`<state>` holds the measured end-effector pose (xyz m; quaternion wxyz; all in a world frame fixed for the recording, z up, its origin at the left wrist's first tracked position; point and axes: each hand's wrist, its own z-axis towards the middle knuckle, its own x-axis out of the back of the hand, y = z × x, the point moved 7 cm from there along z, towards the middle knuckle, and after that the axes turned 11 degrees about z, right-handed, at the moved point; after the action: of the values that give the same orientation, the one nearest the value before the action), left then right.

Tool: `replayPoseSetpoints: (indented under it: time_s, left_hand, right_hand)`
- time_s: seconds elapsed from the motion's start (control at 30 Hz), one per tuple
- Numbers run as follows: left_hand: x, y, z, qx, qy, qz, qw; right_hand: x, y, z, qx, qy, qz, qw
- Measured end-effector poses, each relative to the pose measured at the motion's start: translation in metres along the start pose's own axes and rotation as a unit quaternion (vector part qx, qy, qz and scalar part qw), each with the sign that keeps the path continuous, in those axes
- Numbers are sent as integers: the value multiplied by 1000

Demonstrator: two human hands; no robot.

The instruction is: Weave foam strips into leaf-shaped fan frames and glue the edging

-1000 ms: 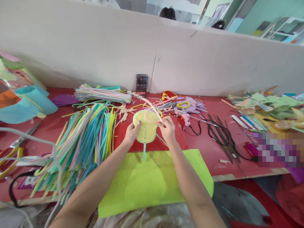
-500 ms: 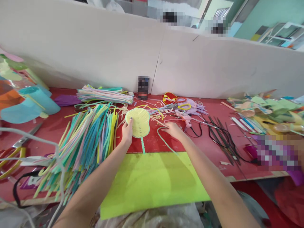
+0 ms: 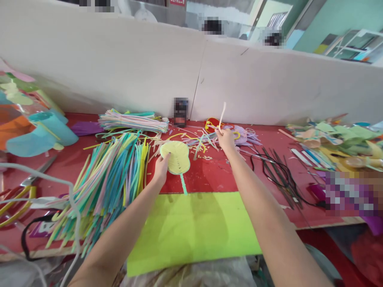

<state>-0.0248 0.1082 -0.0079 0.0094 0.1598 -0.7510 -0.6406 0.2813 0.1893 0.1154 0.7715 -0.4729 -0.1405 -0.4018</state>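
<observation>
My left hand (image 3: 161, 167) is closed on a small yellow fan (image 3: 176, 155) with a pale green rim and a short green handle, gripping its left edge with the thumb on top. The fan looks made of fuzzy pipe cleaners and is held above the red table (image 3: 206, 175). Farther back on the right, my right hand (image 3: 226, 138) pinches a pale pipe cleaner (image 3: 222, 115), which sticks up from the fingers. Cut pipe cleaner pieces (image 3: 197, 149) lie scattered between the hands. Behind my right hand, yellow-handled scissors (image 3: 237, 135) are partly hidden.
A large pipe cleaner bundle (image 3: 116, 175) lies on the left, with another bundle (image 3: 133, 120) behind it. Big scissors (image 3: 26, 187) and a white cable (image 3: 73, 207) are at far left. A lime green sheet (image 3: 194, 227) covers the front edge. Dark rods (image 3: 279, 175) lie right.
My right hand has moved up and away, and a pale pipe cleaner now stands up from it. The curved green strand near it has left its place. The fan is still in my left hand.
</observation>
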Motion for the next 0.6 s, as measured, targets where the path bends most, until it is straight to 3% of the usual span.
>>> replayPoseSetpoints:
  time_s: [0.1, 0.2, 0.27, 0.33, 0.4, 0.53, 0.6]
  left_hand:
    - [2, 30, -4, -36, -19, 37, 999]
    - [5, 86, -24, -111, 12, 175, 978]
    - [-10, 122, -49, -183, 6, 322, 929]
    - [-32, 139, -74, -235, 27, 431, 871]
    - [-61, 127, -90, -242, 34, 504, 828]
    - [-113, 53, -99, -201, -6, 584, 786]
    - [-125, 25, -101, -160, -30, 619, 769]
  right_hand:
    - [4, 4, -3, -79, 25, 146, 986]
    - [6, 5, -18, -138, 20, 310, 940]
    - [11, 1, -25, -148, 18, 366, 918]
    - [18, -6, -31, -150, 18, 393, 907]
    - [23, -12, -36, -154, 14, 414, 897]
    - [36, -17, -53, -184, 34, 412, 892]
    - [44, -16, -64, -197, 37, 404, 892]
